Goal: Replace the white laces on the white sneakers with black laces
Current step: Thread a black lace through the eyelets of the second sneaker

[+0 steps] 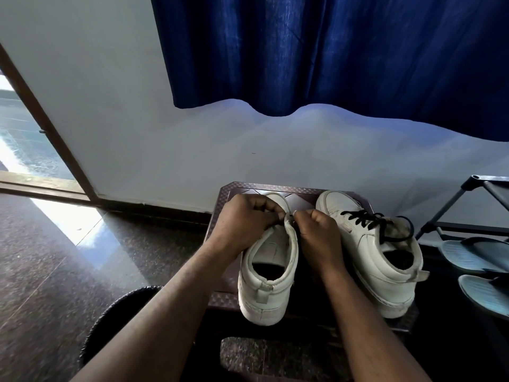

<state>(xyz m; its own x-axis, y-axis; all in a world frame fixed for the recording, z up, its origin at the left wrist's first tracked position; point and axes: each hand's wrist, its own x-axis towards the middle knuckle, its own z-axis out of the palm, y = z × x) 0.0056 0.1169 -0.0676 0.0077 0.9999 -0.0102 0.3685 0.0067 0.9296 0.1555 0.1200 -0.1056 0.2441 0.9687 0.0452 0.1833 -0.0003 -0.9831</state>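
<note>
2 white sneakers are counted on 1 brown stool (278,188), heels toward the camera. The right sneaker (371,260) is threaded with 1 black lace (378,224), its ends looped loosely over the collar. No lace can be made out on the left sneaker (265,274), though its forepart is covered by the hands.

2 hands are seen. The left hand (245,220) is curled over the left sneaker's forepart and grips it. The right hand (316,230) is closed tight, with the sneaker's eyelet flap pinched at its top edge. Whether a lace end is also held there cannot be told.

2 grey sandals (468,256) are cut off at the right edge, under 1 metal rack (451,208). 1 blue curtain (330,51) is hung behind.
</note>
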